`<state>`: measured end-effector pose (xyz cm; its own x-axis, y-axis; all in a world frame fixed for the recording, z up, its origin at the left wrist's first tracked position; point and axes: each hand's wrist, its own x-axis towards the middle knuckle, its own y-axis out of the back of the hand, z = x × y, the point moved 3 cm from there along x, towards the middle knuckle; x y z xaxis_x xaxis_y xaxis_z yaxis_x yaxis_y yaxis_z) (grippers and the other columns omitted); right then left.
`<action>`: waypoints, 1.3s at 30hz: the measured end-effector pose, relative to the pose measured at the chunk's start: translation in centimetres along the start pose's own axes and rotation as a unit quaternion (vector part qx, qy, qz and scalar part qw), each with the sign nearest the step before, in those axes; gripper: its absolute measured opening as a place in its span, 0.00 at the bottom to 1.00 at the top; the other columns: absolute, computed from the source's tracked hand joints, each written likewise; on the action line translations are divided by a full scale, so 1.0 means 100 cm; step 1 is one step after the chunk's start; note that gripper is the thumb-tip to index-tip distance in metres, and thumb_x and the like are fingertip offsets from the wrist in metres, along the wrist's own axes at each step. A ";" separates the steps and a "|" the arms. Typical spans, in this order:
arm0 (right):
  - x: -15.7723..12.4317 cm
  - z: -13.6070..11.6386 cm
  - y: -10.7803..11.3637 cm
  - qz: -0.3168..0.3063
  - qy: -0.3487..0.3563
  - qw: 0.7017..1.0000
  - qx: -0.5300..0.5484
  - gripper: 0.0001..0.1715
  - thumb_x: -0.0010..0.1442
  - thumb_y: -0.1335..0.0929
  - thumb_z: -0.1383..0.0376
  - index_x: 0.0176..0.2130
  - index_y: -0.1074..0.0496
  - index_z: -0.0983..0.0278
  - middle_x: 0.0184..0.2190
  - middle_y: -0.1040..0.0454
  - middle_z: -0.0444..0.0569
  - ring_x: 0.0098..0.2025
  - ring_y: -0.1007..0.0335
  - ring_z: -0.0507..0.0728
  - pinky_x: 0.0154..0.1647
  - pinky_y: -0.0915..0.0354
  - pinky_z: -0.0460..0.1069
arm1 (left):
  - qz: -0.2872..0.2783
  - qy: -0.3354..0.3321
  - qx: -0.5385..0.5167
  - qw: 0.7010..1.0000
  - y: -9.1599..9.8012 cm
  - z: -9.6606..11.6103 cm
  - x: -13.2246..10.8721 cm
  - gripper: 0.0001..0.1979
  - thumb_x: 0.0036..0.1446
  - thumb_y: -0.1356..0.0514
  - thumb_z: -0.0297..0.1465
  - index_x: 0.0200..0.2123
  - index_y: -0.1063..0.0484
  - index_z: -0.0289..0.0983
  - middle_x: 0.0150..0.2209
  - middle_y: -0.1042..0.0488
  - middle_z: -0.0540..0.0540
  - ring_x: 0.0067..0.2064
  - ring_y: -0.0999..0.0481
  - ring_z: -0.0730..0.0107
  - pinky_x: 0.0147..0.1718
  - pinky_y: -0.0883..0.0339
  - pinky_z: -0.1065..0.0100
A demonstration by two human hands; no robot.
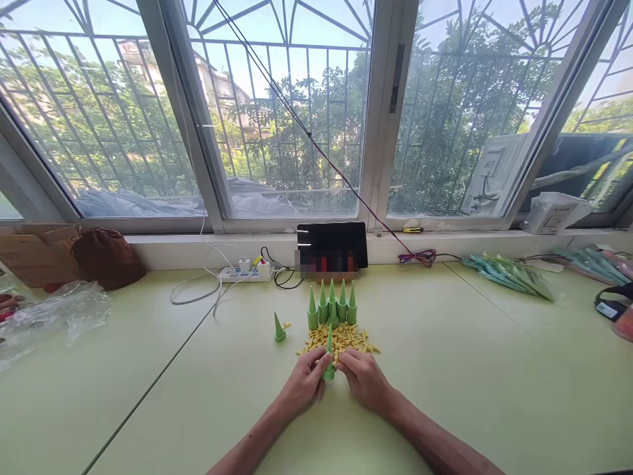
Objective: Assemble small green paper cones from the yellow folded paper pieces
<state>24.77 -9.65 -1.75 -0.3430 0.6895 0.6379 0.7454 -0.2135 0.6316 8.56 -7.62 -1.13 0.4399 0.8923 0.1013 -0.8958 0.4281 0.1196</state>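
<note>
My left hand [305, 377] is closed around a green plastic cone-shaped spike [329, 373], which stands point up with a round collar at its base. Right beside it, my right hand [364, 375] has its fingers pinched at the side of the spike, on what looks like a small yellow plastic piece, mostly hidden by the fingertips. Just beyond both hands lies a loose pile of small yellow plastic pieces [341, 336]. Behind the pile several green spikes [322, 310] stand upright in a cluster. To the left stands a single green spike [279, 330] with a yellow piece at its side.
A dark-screened tablet [332, 247] leans by the window sill. Left of it are a power strip [246, 272] and cables. A brown pouch [106, 257] and crumpled clear plastic [74, 313] lie at left; bagged green and blue items [509, 276] lie at right.
</note>
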 end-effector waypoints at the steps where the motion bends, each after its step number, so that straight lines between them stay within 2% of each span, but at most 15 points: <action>1: 0.000 0.000 0.000 -0.001 0.000 1.000 -0.001 0.26 0.77 0.46 0.58 0.29 0.37 0.60 0.26 0.31 0.46 0.26 0.37 0.54 0.29 0.46 0.48 | 0.000 -0.001 0.000 1.000 0.000 -0.001 0.000 0.24 0.65 0.45 0.52 0.28 0.40 0.39 0.21 0.46 0.59 0.14 0.42 0.83 0.10 0.50 0.78; 6: 0.000 0.000 -0.001 0.001 -0.003 1.000 -0.011 0.26 0.77 0.46 0.58 0.29 0.38 0.60 0.26 0.30 0.46 0.27 0.36 0.54 0.29 0.46 0.48 | 0.001 0.003 -0.012 1.000 -0.002 0.001 -0.001 0.25 0.63 0.44 0.54 0.27 0.41 0.39 0.22 0.47 0.60 0.14 0.45 0.84 0.10 0.47 0.78; 22: 0.000 0.001 -0.001 0.008 0.008 1.000 -0.023 0.25 0.77 0.47 0.59 0.28 0.39 0.60 0.25 0.30 0.46 0.25 0.37 0.55 0.26 0.48 0.49 | 0.003 0.000 0.022 1.000 -0.002 0.010 -0.001 0.26 0.63 0.45 0.56 0.27 0.41 0.39 0.21 0.46 0.59 0.14 0.40 0.81 0.11 0.49 0.77; 27: 0.001 -0.001 0.000 0.026 0.009 0.999 -0.026 0.27 0.78 0.47 0.57 0.28 0.38 0.60 0.25 0.30 0.45 0.25 0.36 0.54 0.27 0.47 0.48 | 0.017 -0.011 0.021 1.000 0.000 0.005 0.001 0.26 0.63 0.44 0.54 0.27 0.39 0.38 0.20 0.44 0.59 0.15 0.41 0.81 0.13 0.45 0.77; 29: 0.001 -0.003 0.001 0.038 0.014 0.999 -0.033 0.28 0.78 0.47 0.56 0.28 0.37 0.61 0.25 0.30 0.45 0.25 0.35 0.53 0.27 0.46 0.48 | 0.020 -0.010 0.021 1.000 0.000 0.002 0.002 0.25 0.64 0.45 0.54 0.30 0.35 0.37 0.19 0.42 0.59 0.16 0.40 0.80 0.14 0.43 0.76; 33: 0.000 -0.008 0.003 0.060 0.040 0.995 -0.069 0.29 0.78 0.46 0.56 0.28 0.35 0.61 0.24 0.30 0.46 0.24 0.35 0.53 0.27 0.47 0.48 | 0.017 0.001 0.021 1.000 -0.001 0.001 0.003 0.28 0.63 0.45 0.55 0.43 0.28 0.35 0.15 0.40 0.59 0.14 0.41 0.78 0.14 0.44 0.76; 39: -0.002 -0.012 0.004 0.068 0.074 0.990 -0.096 0.27 0.78 0.45 0.57 0.29 0.34 0.61 0.24 0.30 0.45 0.24 0.35 0.53 0.27 0.47 0.48 | 0.001 0.011 0.010 1.000 -0.002 0.007 0.002 0.31 0.62 0.44 0.55 0.49 0.25 0.32 0.14 0.36 0.56 0.14 0.38 0.75 0.14 0.43 0.74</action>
<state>24.48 -10.65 -1.06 -0.3383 0.5390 0.7713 0.6729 -0.4344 0.5987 8.86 -7.63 -0.47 0.4358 0.8964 0.0803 -0.8955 0.4230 0.1383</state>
